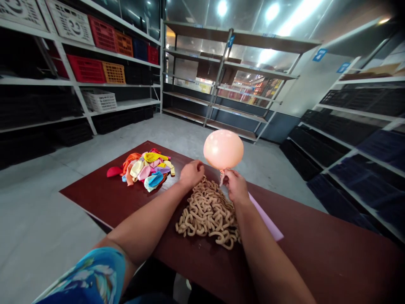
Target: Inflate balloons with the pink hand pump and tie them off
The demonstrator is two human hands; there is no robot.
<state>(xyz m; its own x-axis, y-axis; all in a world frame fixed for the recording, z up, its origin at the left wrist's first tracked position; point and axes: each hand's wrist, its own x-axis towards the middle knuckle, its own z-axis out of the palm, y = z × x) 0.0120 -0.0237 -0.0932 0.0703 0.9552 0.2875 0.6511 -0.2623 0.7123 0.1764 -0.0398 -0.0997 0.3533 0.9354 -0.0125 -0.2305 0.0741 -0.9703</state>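
An inflated peach-coloured balloon (223, 148) stands upright above the table. My right hand (236, 184) pinches it by its neck, and a short end hangs below the fingers. My left hand (192, 174) is curled at the far left edge of a heap of tan, worm-like curled pieces (209, 207). Its fingertips are turned away, so whatever they hold is hidden. To the left lies a loose pile of limp balloons (145, 169) in yellow, pink, orange, blue and other colours.
The dark red-brown table (120, 202) carries everything. A flat lilac strip (265, 217) lies beside my right forearm. Shelves with plastic crates (87, 68) line the left wall. A metal rack (218, 80) stands behind, and shelves with dark bins (344, 139) stand right.
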